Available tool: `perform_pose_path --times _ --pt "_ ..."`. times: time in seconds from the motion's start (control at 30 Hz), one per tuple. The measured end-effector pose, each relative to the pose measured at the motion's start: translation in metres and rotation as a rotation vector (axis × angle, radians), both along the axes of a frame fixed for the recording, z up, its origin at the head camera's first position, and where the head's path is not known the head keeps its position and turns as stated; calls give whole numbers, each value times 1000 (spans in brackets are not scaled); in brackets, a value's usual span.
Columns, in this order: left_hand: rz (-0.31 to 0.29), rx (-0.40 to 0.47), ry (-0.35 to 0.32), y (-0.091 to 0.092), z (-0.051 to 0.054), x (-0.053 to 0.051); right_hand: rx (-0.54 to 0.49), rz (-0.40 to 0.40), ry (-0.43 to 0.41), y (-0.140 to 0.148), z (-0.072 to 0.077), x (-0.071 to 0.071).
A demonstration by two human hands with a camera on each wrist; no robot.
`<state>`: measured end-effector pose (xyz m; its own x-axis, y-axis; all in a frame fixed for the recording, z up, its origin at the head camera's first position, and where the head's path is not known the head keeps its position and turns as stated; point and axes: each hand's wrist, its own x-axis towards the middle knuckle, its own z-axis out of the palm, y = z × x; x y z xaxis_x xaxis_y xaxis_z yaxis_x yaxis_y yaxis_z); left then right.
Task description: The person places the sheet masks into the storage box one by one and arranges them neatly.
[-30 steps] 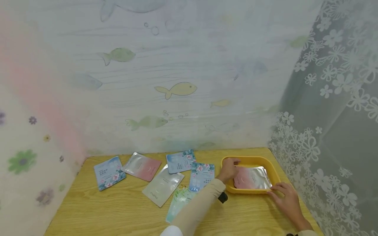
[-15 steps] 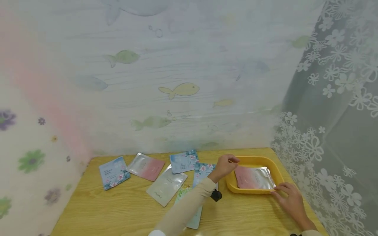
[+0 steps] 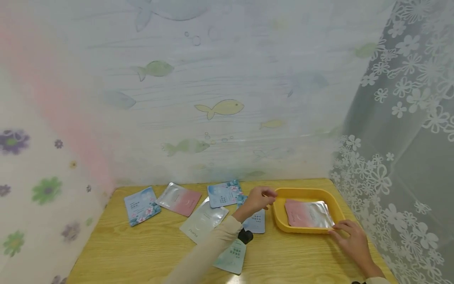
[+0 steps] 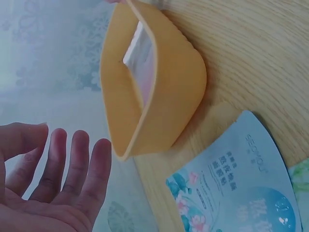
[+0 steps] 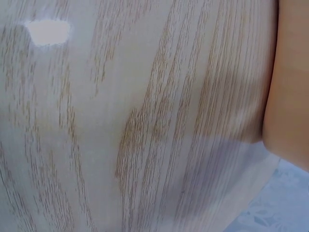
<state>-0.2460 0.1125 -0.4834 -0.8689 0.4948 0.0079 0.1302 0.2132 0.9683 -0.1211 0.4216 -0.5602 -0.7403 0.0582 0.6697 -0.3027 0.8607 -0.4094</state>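
Observation:
My left hand (image 3: 257, 202) hovers beside the left end of a yellow tray (image 3: 281, 213). Its fingers are loosely bent and nothing lies between them, as the left wrist view shows. With thumb and fingers, my right hand (image 3: 354, 242) pinches the tray's front right rim. Inside the tray lies a small stack of pink-and-silver face mask sachets (image 3: 306, 214). Under and beside my left forearm are a blue floral sachet (image 3: 256, 223) and a green one (image 3: 232, 256). The right wrist view shows only tabletop and part of the hand.
Further left on the wooden table (image 3: 142, 252) lie a champagne-coloured sachet (image 3: 203, 219), a pink-and-silver sachet (image 3: 180, 199) and blue floral sachets (image 3: 223, 194), some overlapping. A fish-patterned curtain (image 3: 227, 157) rises behind the table, and a flowered translucent sheet (image 3: 393, 189) borders the right side.
My left hand has come out of the tray and moved left, off its rim. The right hand still holds the tray. The camera view has shifted slightly.

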Motion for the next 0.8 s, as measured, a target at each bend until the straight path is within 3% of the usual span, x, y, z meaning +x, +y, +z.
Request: perform_pose_path --times 0.4,0.8 --pt "15 10 -58 -44 7 19 7 41 23 4 3 1" --pt "44 42 -89 -90 11 19 -6 42 15 5 1 2"
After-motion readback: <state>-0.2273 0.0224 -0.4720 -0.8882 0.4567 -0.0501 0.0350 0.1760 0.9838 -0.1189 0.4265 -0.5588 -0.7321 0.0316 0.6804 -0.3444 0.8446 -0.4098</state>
